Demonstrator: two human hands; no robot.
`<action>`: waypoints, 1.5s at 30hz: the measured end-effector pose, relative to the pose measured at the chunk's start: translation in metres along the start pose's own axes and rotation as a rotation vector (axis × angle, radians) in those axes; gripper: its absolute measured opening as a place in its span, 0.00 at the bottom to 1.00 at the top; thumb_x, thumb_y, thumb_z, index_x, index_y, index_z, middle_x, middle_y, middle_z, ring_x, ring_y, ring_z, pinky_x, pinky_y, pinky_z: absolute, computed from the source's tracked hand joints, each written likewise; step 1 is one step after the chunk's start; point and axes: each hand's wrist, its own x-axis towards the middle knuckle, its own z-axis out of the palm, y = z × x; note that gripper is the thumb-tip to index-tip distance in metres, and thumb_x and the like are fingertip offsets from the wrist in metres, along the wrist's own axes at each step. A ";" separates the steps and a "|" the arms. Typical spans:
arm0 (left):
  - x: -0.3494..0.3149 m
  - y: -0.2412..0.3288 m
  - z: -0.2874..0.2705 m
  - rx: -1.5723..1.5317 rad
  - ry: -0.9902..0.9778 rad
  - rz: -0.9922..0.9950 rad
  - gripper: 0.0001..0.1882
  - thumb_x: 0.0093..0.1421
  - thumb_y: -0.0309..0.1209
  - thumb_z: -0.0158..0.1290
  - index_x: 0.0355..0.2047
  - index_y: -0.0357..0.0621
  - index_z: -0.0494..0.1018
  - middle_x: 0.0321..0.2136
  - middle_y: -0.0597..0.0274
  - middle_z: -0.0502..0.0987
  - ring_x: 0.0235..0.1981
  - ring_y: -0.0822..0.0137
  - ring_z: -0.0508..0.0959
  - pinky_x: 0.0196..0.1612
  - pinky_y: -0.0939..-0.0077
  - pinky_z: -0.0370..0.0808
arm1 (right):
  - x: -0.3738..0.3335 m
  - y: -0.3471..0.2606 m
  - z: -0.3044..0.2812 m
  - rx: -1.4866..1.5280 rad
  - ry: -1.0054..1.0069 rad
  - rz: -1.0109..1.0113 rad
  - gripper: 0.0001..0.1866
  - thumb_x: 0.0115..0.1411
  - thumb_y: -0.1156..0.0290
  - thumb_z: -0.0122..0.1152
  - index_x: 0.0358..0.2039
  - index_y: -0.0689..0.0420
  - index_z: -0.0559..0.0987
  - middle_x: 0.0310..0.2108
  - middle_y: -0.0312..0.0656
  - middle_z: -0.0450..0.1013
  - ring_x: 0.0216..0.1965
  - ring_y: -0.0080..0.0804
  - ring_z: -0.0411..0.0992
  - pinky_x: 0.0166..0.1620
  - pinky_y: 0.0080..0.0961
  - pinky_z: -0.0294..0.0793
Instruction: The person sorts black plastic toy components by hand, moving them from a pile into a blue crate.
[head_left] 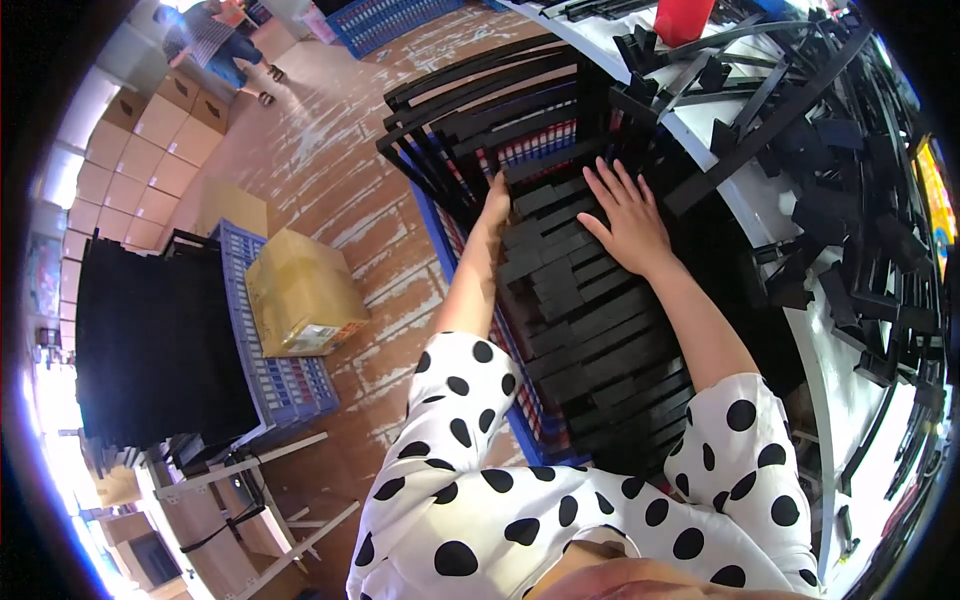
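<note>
A crate with a blue rim (pixel 437 240) stands in front of me, filled with stacked flat black strips (pixel 590 320) lying crosswise in rows. At its far end, longer black strips (pixel 480 80) stick up past the rim. My right hand (pixel 632 225) rests palm down on the right side of the stack, its fingers spread and nothing in them. My left hand (pixel 495 205) is at the stack's far left edge, beside the upright strips. Its thumb side shows, while the other fingers are hidden along the edge.
A white table (pixel 745 215) on the right bears a tangled heap of black strips (pixel 840 190) and a red container (pixel 683 18). At left, a carton (pixel 305 290) sits on another blue crate (pixel 325 395) near black stock (pixel 160 340). Stacked boxes (pixel 150 150) and a person (pixel 225 45) are farther off.
</note>
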 end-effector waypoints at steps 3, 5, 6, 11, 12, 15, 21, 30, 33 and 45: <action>-0.035 0.026 -0.027 -0.011 0.033 -0.345 0.30 0.69 0.54 0.36 0.53 0.42 0.71 0.46 0.60 0.76 0.48 0.62 0.73 0.51 0.58 0.70 | 0.002 -0.009 -0.002 0.039 0.030 -0.017 0.34 0.68 0.45 0.44 0.71 0.41 0.52 0.72 0.36 0.47 0.73 0.38 0.43 0.72 0.46 0.40; -0.056 0.028 -0.036 -0.032 0.115 -0.557 0.28 0.65 0.54 0.37 0.48 0.47 0.74 0.43 0.63 0.77 0.46 0.62 0.72 0.44 0.66 0.70 | 0.003 -0.010 -0.002 -0.020 0.098 0.003 0.34 0.68 0.43 0.42 0.71 0.42 0.54 0.72 0.39 0.49 0.73 0.40 0.44 0.72 0.47 0.39; -0.055 0.029 -0.037 -0.029 0.118 -0.555 0.28 0.65 0.54 0.37 0.48 0.47 0.74 0.43 0.63 0.77 0.46 0.62 0.72 0.44 0.66 0.70 | 0.005 -0.007 -0.001 -0.017 0.100 0.001 0.34 0.68 0.43 0.42 0.71 0.42 0.54 0.72 0.39 0.49 0.73 0.40 0.44 0.72 0.47 0.39; -0.061 0.027 -0.075 -0.044 0.381 -0.399 0.26 0.67 0.50 0.34 0.39 0.43 0.75 0.35 0.60 0.78 0.37 0.63 0.74 0.37 0.66 0.70 | 0.008 -0.021 -0.005 0.010 0.013 -0.032 0.32 0.69 0.44 0.42 0.69 0.43 0.58 0.70 0.40 0.52 0.72 0.41 0.47 0.72 0.47 0.39; -0.058 0.036 -0.056 -0.017 0.500 -0.408 0.26 0.67 0.49 0.34 0.36 0.41 0.74 0.30 0.59 0.77 0.32 0.63 0.75 0.34 0.66 0.70 | 0.004 -0.011 -0.006 0.012 0.005 -0.018 0.32 0.69 0.45 0.42 0.69 0.43 0.59 0.70 0.40 0.53 0.72 0.41 0.47 0.72 0.47 0.39; -0.054 0.035 -0.049 0.161 0.527 -0.176 0.24 0.67 0.47 0.36 0.33 0.39 0.73 0.24 0.58 0.75 0.24 0.62 0.75 0.30 0.65 0.71 | -0.001 -0.001 -0.004 0.012 0.006 0.009 0.31 0.69 0.45 0.43 0.68 0.43 0.60 0.70 0.41 0.53 0.72 0.41 0.48 0.72 0.47 0.39; 0.031 -0.034 -0.108 -0.234 0.386 0.140 0.36 0.67 0.60 0.38 0.55 0.38 0.70 0.45 0.54 0.76 0.41 0.61 0.75 0.47 0.66 0.73 | 0.007 -0.017 0.002 0.036 0.031 -0.027 0.32 0.68 0.46 0.44 0.68 0.44 0.60 0.70 0.41 0.53 0.72 0.41 0.47 0.72 0.46 0.39; 0.055 -0.017 -0.080 -0.223 0.168 -0.169 0.47 0.62 0.69 0.38 0.66 0.40 0.59 0.63 0.56 0.63 0.62 0.58 0.62 0.62 0.67 0.60 | 0.011 -0.016 -0.006 0.045 0.040 -0.023 0.31 0.69 0.46 0.44 0.68 0.43 0.60 0.70 0.41 0.53 0.72 0.42 0.47 0.72 0.47 0.39; 0.014 0.015 -0.055 -0.268 0.126 -0.325 0.49 0.62 0.69 0.37 0.67 0.40 0.58 0.66 0.56 0.60 0.65 0.57 0.59 0.64 0.67 0.58 | 0.007 -0.013 0.000 0.025 0.005 -0.003 0.31 0.69 0.46 0.44 0.69 0.42 0.60 0.70 0.41 0.52 0.72 0.42 0.47 0.72 0.47 0.38; -0.020 0.054 -0.147 -0.203 1.033 0.021 0.35 0.65 0.57 0.38 0.56 0.37 0.68 0.53 0.53 0.74 0.57 0.53 0.70 0.60 0.55 0.66 | 0.004 -0.009 -0.009 0.004 0.015 0.015 0.30 0.69 0.47 0.43 0.68 0.42 0.60 0.70 0.40 0.52 0.72 0.41 0.47 0.72 0.47 0.39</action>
